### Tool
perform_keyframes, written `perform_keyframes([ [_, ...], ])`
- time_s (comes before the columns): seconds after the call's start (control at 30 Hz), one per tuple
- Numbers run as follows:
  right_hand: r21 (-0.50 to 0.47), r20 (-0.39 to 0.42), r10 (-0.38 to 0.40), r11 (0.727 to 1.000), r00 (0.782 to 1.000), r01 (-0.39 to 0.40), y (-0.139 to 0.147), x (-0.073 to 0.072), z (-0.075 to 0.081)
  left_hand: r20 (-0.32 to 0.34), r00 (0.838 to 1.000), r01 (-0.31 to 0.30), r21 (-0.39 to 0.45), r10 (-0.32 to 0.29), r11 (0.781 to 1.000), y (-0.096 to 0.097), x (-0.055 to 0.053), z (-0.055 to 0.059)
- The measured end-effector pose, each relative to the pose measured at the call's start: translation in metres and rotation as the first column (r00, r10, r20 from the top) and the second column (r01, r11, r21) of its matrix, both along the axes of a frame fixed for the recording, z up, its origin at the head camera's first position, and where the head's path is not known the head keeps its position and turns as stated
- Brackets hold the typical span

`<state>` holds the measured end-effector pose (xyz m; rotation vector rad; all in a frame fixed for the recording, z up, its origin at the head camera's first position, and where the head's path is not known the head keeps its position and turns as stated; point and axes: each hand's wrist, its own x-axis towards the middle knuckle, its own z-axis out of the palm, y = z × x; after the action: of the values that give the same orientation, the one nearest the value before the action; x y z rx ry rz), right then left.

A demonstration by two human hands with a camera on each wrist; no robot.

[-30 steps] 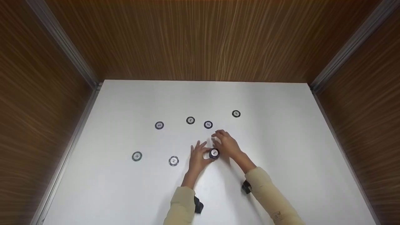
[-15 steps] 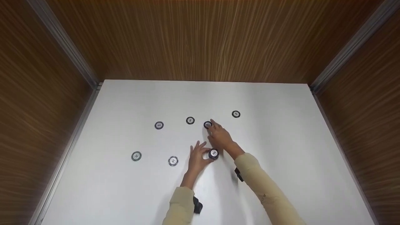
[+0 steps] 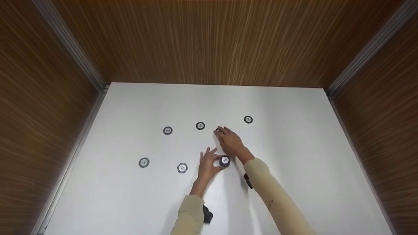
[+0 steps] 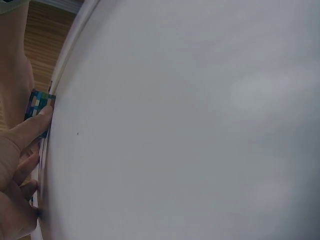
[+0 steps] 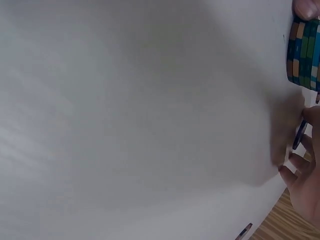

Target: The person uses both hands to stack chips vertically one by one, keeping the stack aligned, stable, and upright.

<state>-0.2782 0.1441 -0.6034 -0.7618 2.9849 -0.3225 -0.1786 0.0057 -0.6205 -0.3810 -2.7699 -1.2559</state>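
Observation:
My left hand (image 3: 207, 167) grips a short stack of poker chips (image 3: 224, 160) between thumb and forefinger, its other fingers spread. Colourful chip edges show on the stack (image 4: 37, 106) in the left wrist view. Farther back, my right hand (image 3: 231, 141) pinches a single dark poker chip (image 3: 219, 130), mostly covered by the fingers in the head view. From the right wrist, this chip (image 5: 300, 134) appears tilted on edge between thumb and fingers, with the stack (image 5: 303, 54) close by and a left fingertip (image 5: 306, 8) against it.
Loose poker chips lie flat on the white table (image 3: 107, 195): a green-rimmed one (image 3: 144, 162), a grey-rimmed one (image 3: 182, 168), and dark ones at left (image 3: 168, 130), middle (image 3: 200, 125) and right (image 3: 248, 119). Wood-grain panels (image 3: 209, 42) wall the table at the back and sides.
My right hand has moved from beside the stack to the dark chip behind it, and its fingers have closed on that chip and tipped it. My left hand stays on the stack.

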Motion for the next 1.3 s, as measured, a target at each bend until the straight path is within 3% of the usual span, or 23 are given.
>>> perform_keyframes([
  [0.23, -0.079, -0.159, 0.019, 0.996, 0.987, -0.032, 0.005, 0.001, -0.007, -0.023, 1.0, 0.005, 0.011, -0.005, 1.0, 0.0, 0.0, -0.001],
  [0.4, -0.108, -0.201, 0.025, 0.993, 0.979, -0.048, 0.007, 0.005, -0.007, -0.042, 0.999, -0.001, 0.011, 0.001, 1.0, -0.001, 0.0, -0.002],
  [0.77, -0.128, -0.156, 0.012, 0.991, 0.988, -0.032, 0.008, 0.017, 0.002, 0.026, 1.0, -0.01, 0.016, 0.01, 1.0, 0.001, 0.001, 0.0],
  [1.1, -0.155, -0.083, -0.021, 0.988, 0.996, 0.008, 0.011, 0.022, 0.007, 0.007, 1.0, -0.013, 0.018, 0.013, 1.0, 0.001, 0.0, -0.002],
  [1.3, -0.194, -0.1, 0.011, 0.981, 0.995, -0.031, 0.013, 0.027, 0.014, 0.021, 1.0, -0.011, 0.008, 0.011, 1.0, 0.0, 0.0, -0.001],
])
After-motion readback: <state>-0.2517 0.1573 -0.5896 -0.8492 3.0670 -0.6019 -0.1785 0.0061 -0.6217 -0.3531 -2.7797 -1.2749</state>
